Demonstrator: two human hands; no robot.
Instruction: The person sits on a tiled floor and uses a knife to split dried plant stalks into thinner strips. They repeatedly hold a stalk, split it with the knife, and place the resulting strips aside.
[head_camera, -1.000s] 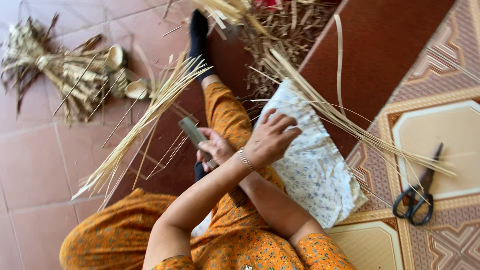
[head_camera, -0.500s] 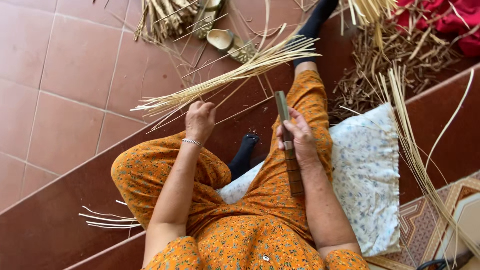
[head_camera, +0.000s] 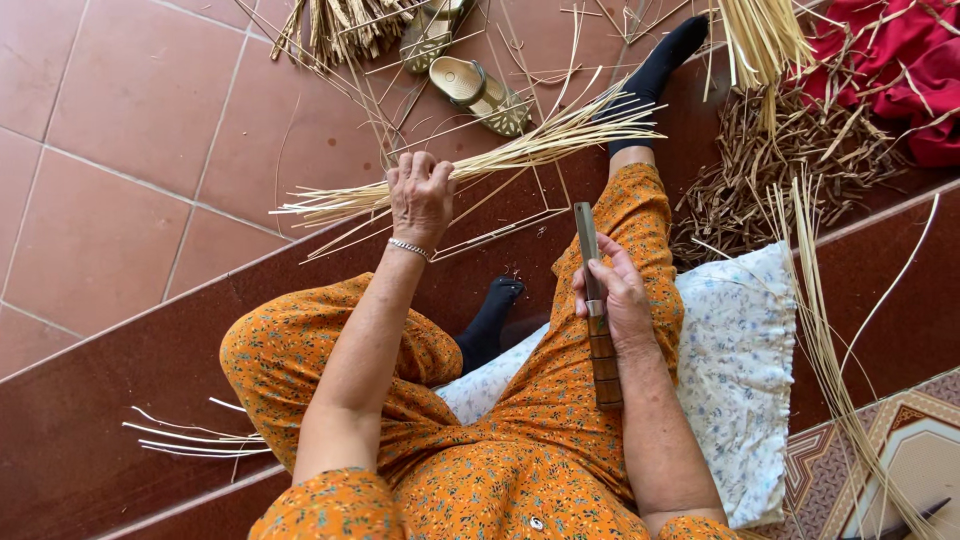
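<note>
A: What does each hand hold?

B: The left hand (head_camera: 420, 197) is closed over a bundle of pale strips (head_camera: 480, 165), fingers curled round it near its middle. The bundle lies slantwise over the floor, ends fanning out to both sides. The right hand (head_camera: 618, 300) is wrapped round a knife (head_camera: 596, 300) where blade meets wooden handle; the blade points away from the body and rests along the right thigh.

A: Is the blade on the strips?

B: No. Knife and bundle are well apart, so no cut or split is in progress at this instant.

A: What appears finished?

B: A few thin strips (head_camera: 190, 435) lie together on the dark step beside the left knee, apart from the rest. They look like a small set-aside lot, though whether they are finished pieces cannot be told.

A: And what remains?

B: Judging by quantity, most of it. The held bundle is far larger than the set-aside lot; more long strips (head_camera: 815, 300) run across the cushion (head_camera: 740, 360) on the right, and a heap of dark trimmings (head_camera: 780, 170) lies beyond it. Another sheaf (head_camera: 340, 25) sits by the sandals (head_camera: 478, 90) at the top.

A: Overall stage?

B: Probably early to middle: material gathered, little set aside.
</note>
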